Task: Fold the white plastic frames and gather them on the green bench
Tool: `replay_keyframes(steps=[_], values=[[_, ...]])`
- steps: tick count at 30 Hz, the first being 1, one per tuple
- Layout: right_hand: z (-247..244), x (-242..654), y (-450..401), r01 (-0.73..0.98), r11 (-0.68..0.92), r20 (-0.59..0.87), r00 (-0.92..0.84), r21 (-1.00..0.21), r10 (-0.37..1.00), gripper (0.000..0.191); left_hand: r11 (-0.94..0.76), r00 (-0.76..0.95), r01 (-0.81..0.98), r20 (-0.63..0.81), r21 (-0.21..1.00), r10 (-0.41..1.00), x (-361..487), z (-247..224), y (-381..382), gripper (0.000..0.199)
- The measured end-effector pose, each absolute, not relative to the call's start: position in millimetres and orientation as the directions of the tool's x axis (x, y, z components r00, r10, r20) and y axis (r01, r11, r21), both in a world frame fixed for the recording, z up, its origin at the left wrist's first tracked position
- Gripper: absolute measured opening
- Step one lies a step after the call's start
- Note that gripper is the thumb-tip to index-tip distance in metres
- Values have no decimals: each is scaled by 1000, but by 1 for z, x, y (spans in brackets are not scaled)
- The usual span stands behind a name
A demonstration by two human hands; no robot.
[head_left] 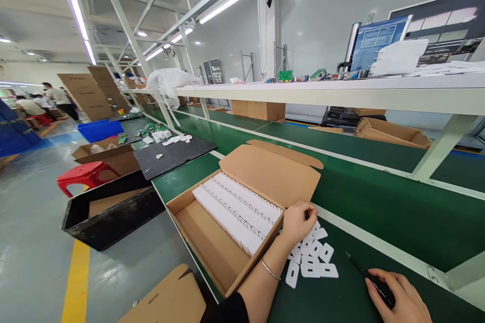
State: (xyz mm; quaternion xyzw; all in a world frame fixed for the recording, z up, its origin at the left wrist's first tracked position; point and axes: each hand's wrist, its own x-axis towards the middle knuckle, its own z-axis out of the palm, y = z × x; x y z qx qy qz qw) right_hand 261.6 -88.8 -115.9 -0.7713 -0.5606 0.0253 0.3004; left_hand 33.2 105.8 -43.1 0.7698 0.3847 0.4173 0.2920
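An open cardboard box (212, 242) lies on the green bench, its lid folded back. Rows of small white parts (237, 207) fill its far side, while the near side shows bare cardboard. My left hand (299, 221) is over the box's right corner, thumb and forefinger curled together; anything between them is too small to make out. Beside it lies a loose pile of white flat pieces (310, 265) with rectangular holes. At the lower right my right hand (397, 295) holds a black pen-like tool (381, 292) with a thin metal tip pointing up and left.
A dark mat (172, 159) with white pieces and green boards lies left of the box. A black bin (109, 217) and red stool (85, 176) stand on the floor. Above the bench runs a white shelf (322, 96). Several people are at the far left.
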Motion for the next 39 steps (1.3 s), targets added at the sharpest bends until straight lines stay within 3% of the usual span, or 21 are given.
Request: replay_keyframes(steps=[14,25,31,36,39], values=[[-119,265,-86,837,-213,284,394,-505,874,53,-554,352,400,436,730,828,17,-57,141,21],[-110,258,-86,866,-164,345,353,-473,869,47,-790,604,236,552,566,575,46,-71,103,13],[-110,253,-85,893,-133,367,307,-429,878,46,-881,761,184,504,435,408,55,-80,94,60],[-111,252,-82,886,-144,360,322,-441,876,48,-912,797,189,485,365,360,54,-80,95,27],[-108,249,-83,877,-145,363,333,-458,870,48,-918,803,201,479,343,355,53,-77,94,19]])
